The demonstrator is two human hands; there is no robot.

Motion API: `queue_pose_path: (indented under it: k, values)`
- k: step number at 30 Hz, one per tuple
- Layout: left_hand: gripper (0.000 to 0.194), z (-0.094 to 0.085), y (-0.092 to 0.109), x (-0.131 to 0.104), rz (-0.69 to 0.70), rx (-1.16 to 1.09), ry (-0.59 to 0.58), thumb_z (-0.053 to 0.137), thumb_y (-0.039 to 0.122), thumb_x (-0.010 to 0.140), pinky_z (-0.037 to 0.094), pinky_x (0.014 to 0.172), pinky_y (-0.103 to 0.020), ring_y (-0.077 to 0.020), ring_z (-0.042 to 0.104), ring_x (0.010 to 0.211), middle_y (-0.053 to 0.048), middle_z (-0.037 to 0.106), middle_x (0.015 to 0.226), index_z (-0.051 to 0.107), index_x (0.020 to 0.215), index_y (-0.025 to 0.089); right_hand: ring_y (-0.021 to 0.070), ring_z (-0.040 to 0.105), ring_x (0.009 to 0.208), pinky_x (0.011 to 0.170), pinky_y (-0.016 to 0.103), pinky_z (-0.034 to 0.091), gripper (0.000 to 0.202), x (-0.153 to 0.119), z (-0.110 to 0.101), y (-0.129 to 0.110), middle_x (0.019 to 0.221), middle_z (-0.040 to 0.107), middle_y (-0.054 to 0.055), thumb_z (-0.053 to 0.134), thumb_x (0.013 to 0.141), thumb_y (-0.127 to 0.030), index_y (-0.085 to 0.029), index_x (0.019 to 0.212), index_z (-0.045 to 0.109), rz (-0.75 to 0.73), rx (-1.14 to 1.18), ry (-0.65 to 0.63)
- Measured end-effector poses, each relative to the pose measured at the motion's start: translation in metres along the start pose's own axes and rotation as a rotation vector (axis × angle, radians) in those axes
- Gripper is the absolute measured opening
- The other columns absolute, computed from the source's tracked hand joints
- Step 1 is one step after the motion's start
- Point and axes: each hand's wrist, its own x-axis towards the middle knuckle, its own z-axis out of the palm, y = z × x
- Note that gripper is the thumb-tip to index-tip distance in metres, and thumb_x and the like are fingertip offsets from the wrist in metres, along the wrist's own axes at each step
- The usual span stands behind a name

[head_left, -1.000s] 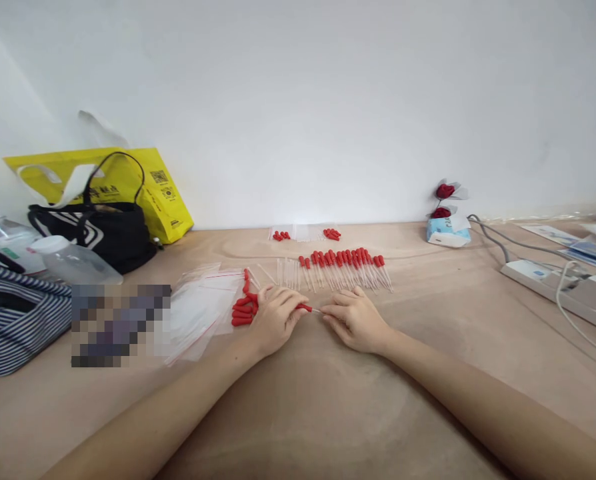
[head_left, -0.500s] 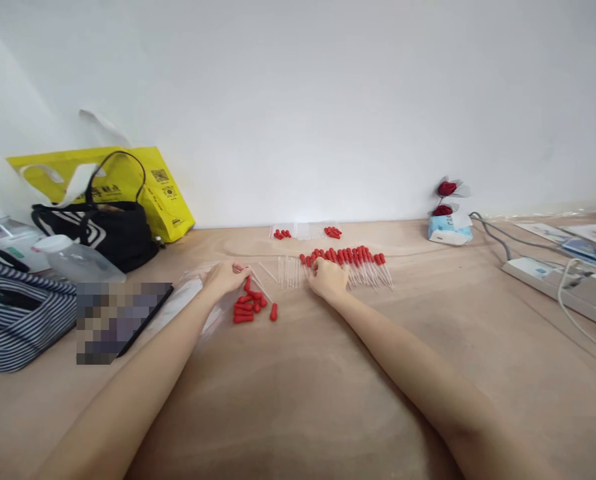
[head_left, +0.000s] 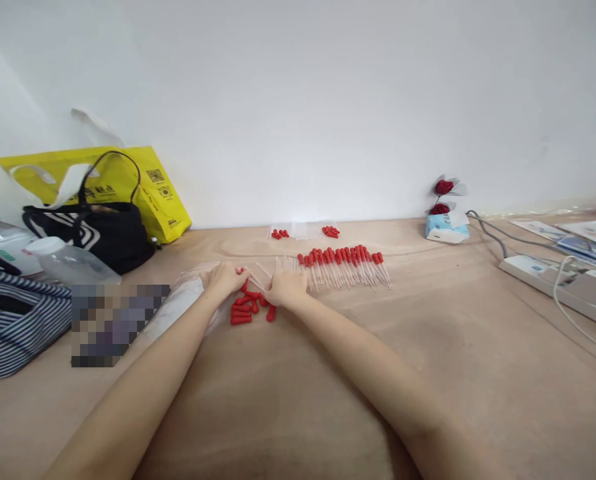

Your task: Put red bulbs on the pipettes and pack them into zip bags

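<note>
My left hand (head_left: 224,280) is closed in a pinch, with a small red rubber bulb (head_left: 242,271) showing at its fingertips. Thin clear tubes (head_left: 256,280) slant between the two hands. My right hand (head_left: 287,288) has its fingers drawn together by the tubes' lower ends; what they hold, if anything, is hidden. Below the hands lies a loose pile of red rubber bulbs (head_left: 241,310). One more bulb (head_left: 271,313) sits just under the right fingertips. Bare clear tubes (head_left: 289,262) stand out behind the right hand. To its right, droppers with red bulbs (head_left: 345,257) lie in a row.
Small clear bags with red bulbs (head_left: 331,231) lie near the wall. At left are a plastic bag (head_left: 178,310), a plastic bottle (head_left: 75,260), a striped pouch (head_left: 21,333), a black bag (head_left: 113,233) and a yellow bag (head_left: 163,200). A power strip (head_left: 553,280) and tissue pack (head_left: 447,228) are at right.
My right hand has moved left from the row of droppers to the tubes beside my left hand. The left hand stays about where it was, still pinching.
</note>
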Motion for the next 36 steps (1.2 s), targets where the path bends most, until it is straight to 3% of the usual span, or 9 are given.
queue_pose_path:
  k: [6, 12, 15, 17, 18, 21, 23, 29, 36]
  values:
    - [0.032, 0.002, 0.004, -0.002, -0.006, -0.023, 0.041, 0.045, 0.043, 0.070, 0.035, 0.077, -0.044, -0.0337, 0.059, 0.085, -0.011, 0.068, 0.077, 0.065, 0.058, 0.021, 0.0296, 0.054, 0.095, 0.086, 0.048, 0.025, 0.027, 0.003, 0.004, -0.001, 0.090, 0.063, 0.012, 0.058, 0.072, -0.037, -0.019, 0.091, 0.062, -0.036, -0.081, 0.000]
    - [0.026, -0.013, 0.009, -0.010, 0.006, -0.129, 0.204, 0.047, 0.037, 0.070, 0.037, 0.076, -0.036, -0.0269, 0.059, 0.087, -0.005, 0.068, 0.081, 0.064, 0.083, 0.022, 0.0246, 0.054, 0.092, 0.080, 0.038, 0.032, 0.018, -0.022, -0.013, 0.024, 0.090, 0.063, 0.013, 0.049, 0.078, -0.021, -0.014, 0.086, 0.063, -0.127, -0.227, 0.122]
    - [0.023, -0.018, 0.018, -0.031, 0.191, -0.285, 0.273, 0.048, 0.033, 0.070, 0.039, 0.067, -0.031, -0.0199, 0.059, 0.067, -0.001, 0.063, 0.061, 0.062, 0.081, 0.018, 0.0251, 0.050, 0.096, 0.077, 0.034, 0.034, 0.020, -0.044, -0.024, 0.062, 0.095, 0.062, 0.015, 0.045, 0.080, -0.019, -0.010, 0.088, 0.062, -0.157, -0.257, 0.150]
    - [0.018, -0.015, 0.025, -0.053, 0.338, -0.322, 0.242, 0.050, 0.031, 0.070, 0.039, 0.062, -0.026, -0.0141, 0.055, 0.056, 0.003, 0.056, 0.053, 0.061, 0.078, 0.019, 0.0235, 0.050, 0.093, 0.078, 0.032, 0.034, 0.019, -0.057, -0.027, 0.092, 0.092, 0.062, 0.013, 0.045, 0.080, -0.019, -0.011, 0.085, 0.061, -0.205, -0.273, 0.158]
    - [0.016, -0.012, 0.028, -0.066, 0.486, -0.324, 0.221, 0.049, 0.029, 0.071, 0.039, 0.061, -0.026, -0.0131, 0.053, 0.054, 0.004, 0.055, 0.052, 0.060, 0.076, 0.018, 0.0225, 0.051, 0.091, 0.078, 0.031, 0.034, 0.017, -0.063, -0.029, 0.106, 0.091, 0.062, 0.012, 0.047, 0.080, -0.020, -0.012, 0.083, 0.061, -0.247, -0.282, 0.166]
    - [0.010, -0.001, 0.036, -0.098, 0.846, -0.228, 0.209, 0.050, 0.023, 0.069, 0.037, 0.066, -0.030, -0.0156, 0.052, 0.064, 0.000, 0.056, 0.061, 0.058, 0.069, 0.017, 0.0200, 0.051, 0.085, 0.076, 0.029, 0.035, 0.013, -0.076, -0.030, 0.140, 0.084, 0.061, 0.009, 0.047, 0.080, -0.020, -0.014, 0.077, 0.059, -0.340, -0.278, 0.192]
    - [0.009, 0.005, 0.038, -0.110, 0.945, -0.185, 0.217, 0.050, 0.022, 0.069, 0.037, 0.069, -0.032, -0.0182, 0.052, 0.072, -0.002, 0.058, 0.071, 0.058, 0.069, 0.016, 0.0186, 0.050, 0.081, 0.073, 0.028, 0.035, 0.012, -0.080, -0.031, 0.152, 0.080, 0.060, 0.007, 0.048, 0.080, -0.021, -0.016, 0.074, 0.058, -0.377, -0.239, 0.203]
    - [0.016, 0.018, 0.036, -0.111, 0.924, -0.254, 0.249, 0.052, 0.027, 0.075, 0.036, 0.077, -0.036, -0.0200, 0.051, 0.085, -0.004, 0.059, 0.088, 0.063, 0.083, 0.020, 0.0159, 0.049, 0.078, 0.069, 0.026, 0.035, 0.015, -0.077, -0.022, 0.149, 0.079, 0.058, 0.004, 0.057, 0.075, -0.032, -0.018, 0.076, 0.055, -0.418, -0.011, 0.238]
    - [0.015, 0.025, 0.038, -0.112, 0.887, -0.351, 0.270, 0.047, 0.026, 0.082, 0.033, 0.081, -0.036, -0.0176, 0.053, 0.085, -0.001, 0.064, 0.086, 0.061, 0.080, 0.021, 0.0195, 0.050, 0.082, 0.070, 0.032, 0.029, 0.013, -0.082, -0.002, 0.140, 0.081, 0.059, 0.004, 0.049, 0.080, -0.029, -0.019, 0.073, 0.052, -0.260, 0.016, 0.349]
